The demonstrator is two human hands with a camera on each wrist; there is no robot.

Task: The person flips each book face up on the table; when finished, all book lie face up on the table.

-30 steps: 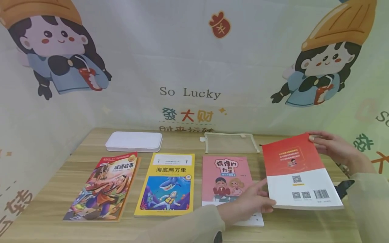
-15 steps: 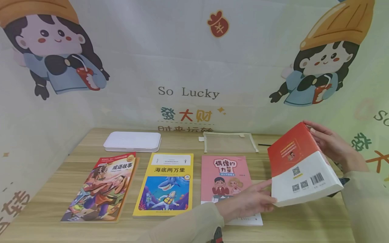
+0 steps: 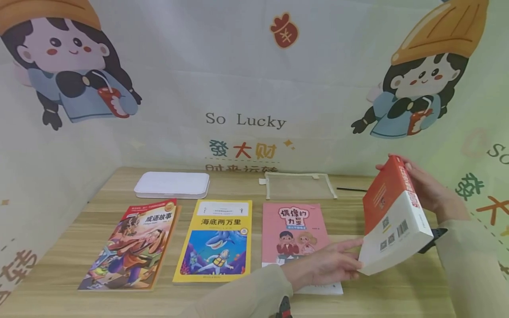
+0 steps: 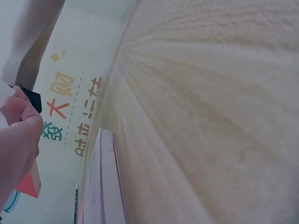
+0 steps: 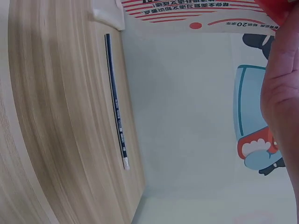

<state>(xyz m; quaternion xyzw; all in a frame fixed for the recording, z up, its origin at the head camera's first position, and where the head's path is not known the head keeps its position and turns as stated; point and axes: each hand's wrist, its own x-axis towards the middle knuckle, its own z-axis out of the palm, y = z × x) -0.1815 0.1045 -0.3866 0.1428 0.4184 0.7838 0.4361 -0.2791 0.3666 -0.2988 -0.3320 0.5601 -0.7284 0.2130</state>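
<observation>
A thick red-and-white book (image 3: 391, 221) is held tilted above the right side of the table, its spine turned partly toward me and its back-cover barcodes showing. My right hand (image 3: 429, 187) grips it by the upper spine end, thumb along the spine and fingertips over the top. At the lower left corner, my left hand (image 3: 328, 265) pinches the book between thumb and fingers. In the right wrist view my right hand (image 5: 282, 93) borders the printed cover of the book (image 5: 201, 14). The left wrist view catches my left hand (image 4: 18, 135) and a red corner of the book (image 4: 31, 184).
A pink book (image 3: 292, 229) lies partly under my left forearm. Left of it are a yellow book (image 3: 216, 243) and an orange comic-style book (image 3: 133, 243). Along the back sit a white case (image 3: 172, 184), a mesh zip pouch (image 3: 300, 186) and a dark pencil (image 3: 351, 189).
The book has been turned from nearly facing me to a steep tilt, so its spine now shows. My right hand has risen and shifted left; my left hand stays at the corner.
</observation>
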